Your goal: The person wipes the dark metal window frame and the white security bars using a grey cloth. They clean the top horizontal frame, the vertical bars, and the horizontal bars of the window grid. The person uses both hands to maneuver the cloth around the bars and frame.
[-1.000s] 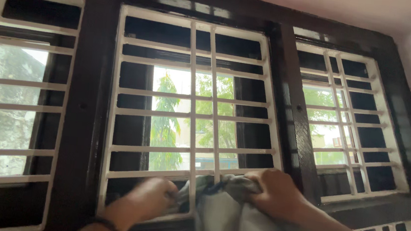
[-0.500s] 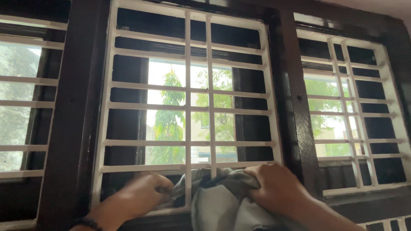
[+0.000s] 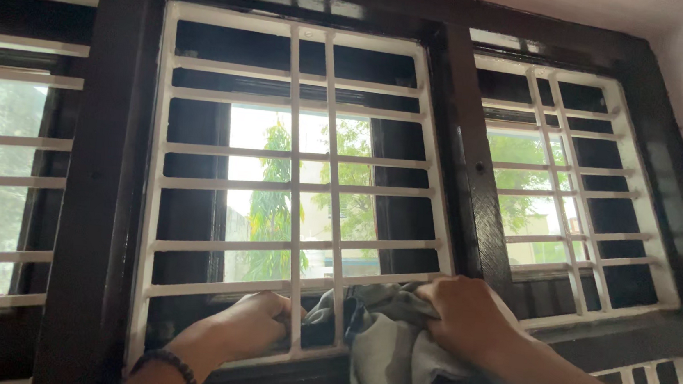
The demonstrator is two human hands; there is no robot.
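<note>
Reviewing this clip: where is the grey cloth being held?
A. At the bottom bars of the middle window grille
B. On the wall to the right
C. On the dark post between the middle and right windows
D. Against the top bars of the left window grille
A: the right hand and left hand grip the grey cloth at the lowest bars of the middle white grille.

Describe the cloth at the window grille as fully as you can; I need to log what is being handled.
The cloth is grey, soft woven fabric with darker folds, crumpled and bunched against the lowest bars of the white window grille. Its upper end wraps around the paired upright bars; the rest hangs down out of frame. The right hand grips its top from the right, and the left hand touches its other end at the left, near the bars.
</note>
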